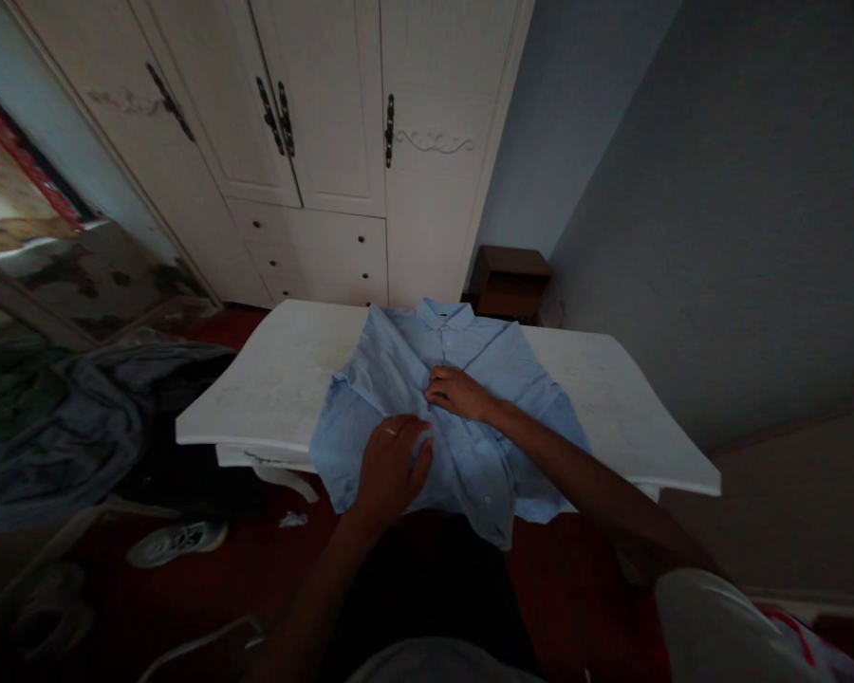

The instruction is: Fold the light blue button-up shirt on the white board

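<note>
A light blue button-up shirt lies spread on a white table, collar at the far edge and hem hanging over the near edge. My right hand is at the middle of its front, fingers curled and closed on the cloth by the button strip. Nearer to me, my left hand, with a ring on one finger, rests over the shirt's left-middle part. Its thumb and fingers are apart, with no cloth visibly gripped between them. A button shows near the lower hem.
A white wardrobe with drawers stands behind the table. A small brown cabinet is at the back right, near a grey wall. Clothes are heaped at left. A shoe lies on the red floor.
</note>
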`<act>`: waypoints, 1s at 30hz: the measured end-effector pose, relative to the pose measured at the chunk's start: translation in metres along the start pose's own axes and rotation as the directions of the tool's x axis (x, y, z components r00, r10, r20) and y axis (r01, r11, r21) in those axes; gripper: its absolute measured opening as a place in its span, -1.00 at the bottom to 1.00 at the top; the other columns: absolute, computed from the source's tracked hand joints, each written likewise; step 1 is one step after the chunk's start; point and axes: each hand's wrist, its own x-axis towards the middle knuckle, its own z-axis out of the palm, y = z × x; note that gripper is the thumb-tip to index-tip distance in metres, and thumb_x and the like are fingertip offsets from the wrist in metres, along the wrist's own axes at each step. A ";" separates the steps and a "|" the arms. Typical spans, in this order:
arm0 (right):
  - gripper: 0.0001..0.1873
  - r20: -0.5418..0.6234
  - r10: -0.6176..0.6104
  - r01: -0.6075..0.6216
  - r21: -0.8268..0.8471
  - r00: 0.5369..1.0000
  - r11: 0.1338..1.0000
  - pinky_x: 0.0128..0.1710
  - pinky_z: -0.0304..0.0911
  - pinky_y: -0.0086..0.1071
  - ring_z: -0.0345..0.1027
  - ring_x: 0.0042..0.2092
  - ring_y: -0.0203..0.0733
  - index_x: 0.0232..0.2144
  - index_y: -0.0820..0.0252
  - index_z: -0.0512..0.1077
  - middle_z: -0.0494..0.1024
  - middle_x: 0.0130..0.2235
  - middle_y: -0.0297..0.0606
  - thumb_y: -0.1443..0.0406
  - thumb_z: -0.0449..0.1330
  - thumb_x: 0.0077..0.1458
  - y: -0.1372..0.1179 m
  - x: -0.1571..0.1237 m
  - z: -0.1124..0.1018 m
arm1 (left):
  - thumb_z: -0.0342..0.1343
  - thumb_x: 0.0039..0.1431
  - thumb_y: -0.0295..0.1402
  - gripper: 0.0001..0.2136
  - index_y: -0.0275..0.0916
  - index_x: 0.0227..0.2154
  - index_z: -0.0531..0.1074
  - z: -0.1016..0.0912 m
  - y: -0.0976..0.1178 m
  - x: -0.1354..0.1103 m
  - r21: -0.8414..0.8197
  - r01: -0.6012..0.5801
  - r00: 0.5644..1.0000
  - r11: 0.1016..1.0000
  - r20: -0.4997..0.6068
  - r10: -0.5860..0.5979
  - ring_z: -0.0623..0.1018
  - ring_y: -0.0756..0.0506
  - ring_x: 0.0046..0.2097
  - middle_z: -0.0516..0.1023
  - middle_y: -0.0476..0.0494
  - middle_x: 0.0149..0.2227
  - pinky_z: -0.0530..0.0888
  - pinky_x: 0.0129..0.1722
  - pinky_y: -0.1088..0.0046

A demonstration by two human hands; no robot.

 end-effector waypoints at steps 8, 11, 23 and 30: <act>-0.76 -0.272 0.382 -0.220 0.479 0.883 0.850 -0.22 0.22 -0.35 0.31 -0.27 -0.21 -0.43 0.20 0.44 0.44 -0.38 -0.26 0.17 0.13 0.17 -0.001 -0.025 -0.007 | -0.01 0.27 -0.30 -0.75 -0.25 -0.19 0.54 0.022 -0.027 0.018 0.297 -0.011 0.982 0.955 0.182 -0.045 0.43 -0.24 0.12 0.51 -0.28 0.04 0.33 0.10 0.10; -0.68 -0.177 0.645 -0.324 0.749 0.743 0.578 -0.40 0.18 -0.42 0.27 -0.42 -0.29 -0.41 0.19 0.42 0.39 -0.49 -0.36 0.04 0.20 0.06 -0.013 -0.045 -0.012 | 0.00 0.25 -0.29 -0.76 -0.25 -0.20 0.55 0.022 -0.029 0.014 0.281 -0.003 0.988 0.960 0.152 -0.041 0.43 -0.26 0.12 0.51 -0.29 0.04 0.34 0.09 0.07; -0.74 0.271 0.801 -0.222 0.959 0.534 -0.176 -0.43 0.30 -0.48 0.39 -0.46 -0.35 -0.35 0.26 0.52 0.56 -0.40 -0.25 0.23 0.37 -0.12 -0.022 -0.114 -0.031 | 0.02 0.21 -0.23 -0.75 -0.21 -0.33 0.58 0.019 -0.066 0.033 -0.031 0.156 0.984 0.987 0.089 -0.153 0.57 -0.15 -0.13 0.64 -0.15 -0.21 0.44 -0.03 0.25; -0.75 0.295 0.803 -0.250 0.950 0.518 -0.188 -0.40 0.34 -0.45 0.43 -0.43 -0.32 -0.32 0.25 0.53 0.60 -0.33 -0.18 0.18 0.30 0.01 -0.014 -0.133 -0.036 | -0.01 0.21 -0.13 -0.68 -0.21 -0.33 0.58 0.018 -0.075 0.031 -0.101 0.209 0.978 0.973 0.047 -0.205 0.57 -0.13 -0.15 0.64 -0.13 -0.24 0.45 -0.05 0.31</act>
